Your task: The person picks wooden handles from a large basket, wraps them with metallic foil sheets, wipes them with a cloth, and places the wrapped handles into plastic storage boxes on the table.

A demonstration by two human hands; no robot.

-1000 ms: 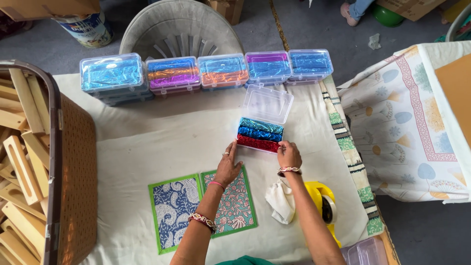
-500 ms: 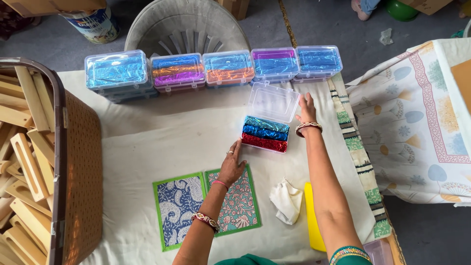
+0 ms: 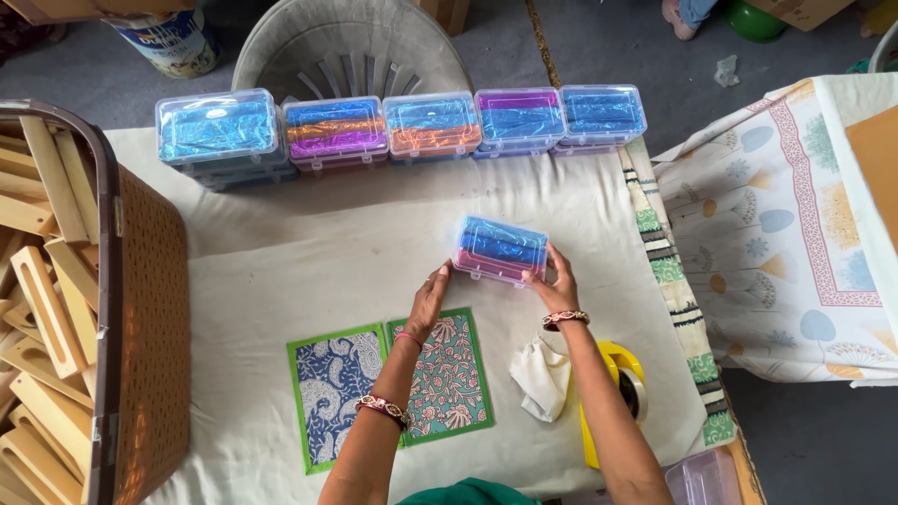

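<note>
A small clear plastic box with its lid down sits in the middle of the white cloth-covered table; shiny blue and red rolls show through it. My right hand presses on the box's near right corner. My left hand rests with its fingertips at the box's near left side. Both wrists wear bracelets.
A row of several similar closed boxes lines the table's far edge. Two patterned cards lie below my hands, with a crumpled white cloth and a yellow tape dispenser to the right. A wicker basket of wooden pieces stands left.
The box's lid, which stood open, is now shut. My right hand came back from the lid's far edge to the box's near right corner.
</note>
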